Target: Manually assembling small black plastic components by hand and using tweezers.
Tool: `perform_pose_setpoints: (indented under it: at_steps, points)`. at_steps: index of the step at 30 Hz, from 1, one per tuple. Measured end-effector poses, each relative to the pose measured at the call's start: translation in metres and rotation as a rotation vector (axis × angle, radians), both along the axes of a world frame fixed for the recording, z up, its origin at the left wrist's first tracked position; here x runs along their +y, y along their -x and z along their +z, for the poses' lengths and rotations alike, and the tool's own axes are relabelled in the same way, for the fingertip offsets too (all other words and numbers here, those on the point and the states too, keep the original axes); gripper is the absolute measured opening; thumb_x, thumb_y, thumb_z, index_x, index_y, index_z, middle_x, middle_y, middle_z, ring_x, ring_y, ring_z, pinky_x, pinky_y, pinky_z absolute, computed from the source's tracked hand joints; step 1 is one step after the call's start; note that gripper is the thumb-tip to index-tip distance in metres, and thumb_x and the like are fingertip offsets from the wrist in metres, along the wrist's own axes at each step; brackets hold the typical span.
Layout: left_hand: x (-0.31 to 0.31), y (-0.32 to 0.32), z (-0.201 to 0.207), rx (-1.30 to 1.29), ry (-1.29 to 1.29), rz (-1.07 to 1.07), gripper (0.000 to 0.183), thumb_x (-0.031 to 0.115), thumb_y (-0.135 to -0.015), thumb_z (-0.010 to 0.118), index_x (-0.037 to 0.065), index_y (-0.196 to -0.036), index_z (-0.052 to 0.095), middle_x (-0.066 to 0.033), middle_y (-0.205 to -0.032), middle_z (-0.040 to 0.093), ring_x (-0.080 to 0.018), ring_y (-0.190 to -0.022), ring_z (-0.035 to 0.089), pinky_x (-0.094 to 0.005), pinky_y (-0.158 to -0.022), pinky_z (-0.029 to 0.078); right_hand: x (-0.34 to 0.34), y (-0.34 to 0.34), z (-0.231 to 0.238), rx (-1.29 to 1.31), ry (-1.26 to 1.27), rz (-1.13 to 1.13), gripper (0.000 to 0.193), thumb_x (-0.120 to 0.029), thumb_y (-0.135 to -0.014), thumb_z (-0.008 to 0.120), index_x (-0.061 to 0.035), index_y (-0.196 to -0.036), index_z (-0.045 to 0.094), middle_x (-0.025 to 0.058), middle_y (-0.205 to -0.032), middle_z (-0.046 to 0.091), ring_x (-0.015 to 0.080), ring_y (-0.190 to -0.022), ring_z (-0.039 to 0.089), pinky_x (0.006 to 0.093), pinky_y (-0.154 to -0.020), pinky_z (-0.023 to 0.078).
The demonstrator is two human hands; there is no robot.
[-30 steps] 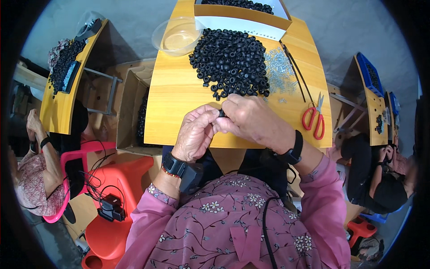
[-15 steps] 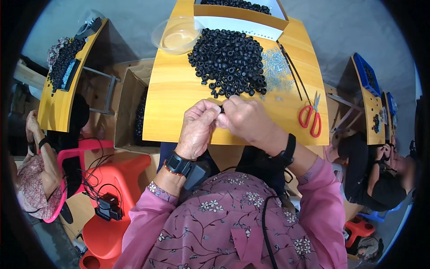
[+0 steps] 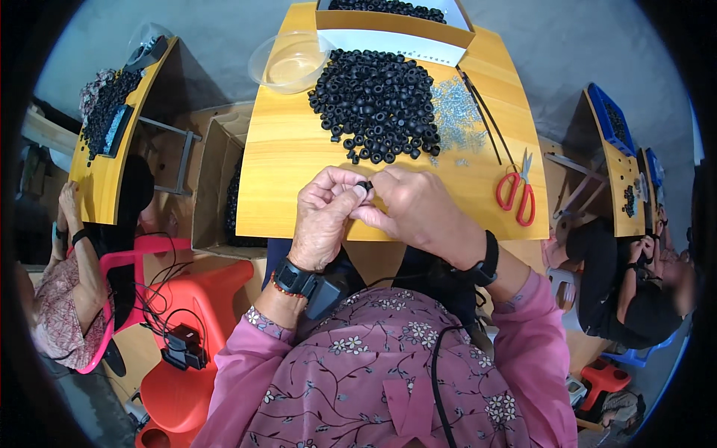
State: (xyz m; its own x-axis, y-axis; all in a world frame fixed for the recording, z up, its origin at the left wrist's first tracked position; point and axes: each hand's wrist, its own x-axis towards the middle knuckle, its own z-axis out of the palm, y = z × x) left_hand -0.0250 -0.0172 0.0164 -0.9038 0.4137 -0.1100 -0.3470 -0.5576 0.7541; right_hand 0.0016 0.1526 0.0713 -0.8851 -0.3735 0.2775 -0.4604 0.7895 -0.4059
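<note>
Between thumb and forefinger, my left hand (image 3: 323, 213) pinches a small round black part (image 3: 363, 185), low over the near edge of the table. My right hand (image 3: 422, 205) is closed, its curled fingers right against that part. Whatever sits in the right fingers is hidden. Just beyond both hands spreads a big heap of the same hollow black parts (image 3: 377, 104). Right of the heap lies a scatter of tiny silvery-clear pieces (image 3: 455, 112).
Red-handled scissors (image 3: 517, 196) and thin black strips (image 3: 484, 110) lie to the right. At the back are a clear plastic bowl (image 3: 291, 63) and a cardboard box (image 3: 396, 28) of black parts. A red chair (image 3: 175, 396) stands at left. Other people sit at tables on both sides.
My fingers have shifted slightly, so more of the black part shows between them. The right hand has turned a little. At the left, another person's hands have moved up to their table edge.
</note>
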Motion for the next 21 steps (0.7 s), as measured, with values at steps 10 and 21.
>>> perform_pose_setpoints:
  at_steps: [10,21]
  points:
    - [-0.004,0.004,-0.004,-0.006,-0.017,-0.063,0.013,0.005,-0.096,0.062,0.001,-0.108,0.059,-0.0101,-0.09,0.069,-0.0124,-0.071,0.066,-0.0237,-0.061,0.053,0.01,0.009,0.006,-0.111,0.4,0.048,0.017,-0.008,-0.086,0.067,0.0013,-0.1,0.066,0.0151,-0.083,0.062,0.0316,-0.079,0.065,0.0389,-0.071,0.052]
    - [-0.003,0.001,-0.012,0.145,0.039,-0.043,0.012,0.011,-0.097,0.063,0.004,-0.104,0.057,-0.0061,-0.086,0.067,-0.009,-0.069,0.062,-0.021,-0.059,0.05,0.006,0.014,-0.012,-0.321,0.705,0.022,0.01,-0.005,-0.085,0.069,0.0015,-0.085,0.062,0.0082,-0.072,0.057,0.019,-0.069,0.061,0.0331,-0.061,0.049]
